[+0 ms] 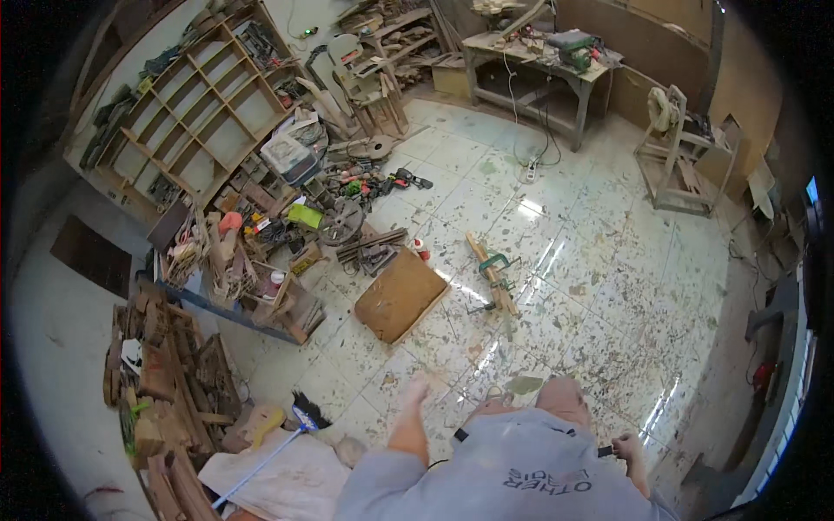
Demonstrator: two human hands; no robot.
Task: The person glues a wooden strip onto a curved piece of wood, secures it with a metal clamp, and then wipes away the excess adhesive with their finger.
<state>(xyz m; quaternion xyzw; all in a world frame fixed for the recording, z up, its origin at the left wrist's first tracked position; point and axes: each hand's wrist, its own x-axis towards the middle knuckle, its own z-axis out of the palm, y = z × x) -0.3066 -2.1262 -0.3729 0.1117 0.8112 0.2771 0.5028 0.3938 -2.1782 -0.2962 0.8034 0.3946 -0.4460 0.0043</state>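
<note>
My left hand (417, 388), blurred, reaches forward over the tiled floor, below a brown padded square (401, 295). I see nothing in it, but its fingers are too smeared to read. Beside my right hip, my right hand (627, 447) has its fingers curled, close to a small black piece (605, 451) at my side. Whatever it may hold is hidden. Ahead on the floor lie wood strips (479, 249) with green clamps (495, 262) on them. A white bottle (420, 249) with a red cap stands at the far edge of the padded square.
Tools and scrap crowd the left, with a cordless drill (407, 179) and a wooden grid shelf (198, 108). A workbench (539, 65) stands at the back, a wooden frame (682, 161) at the right. Cables (532, 165) and shavings lie on the floor; a blue-handled broom (261, 469) rests near left.
</note>
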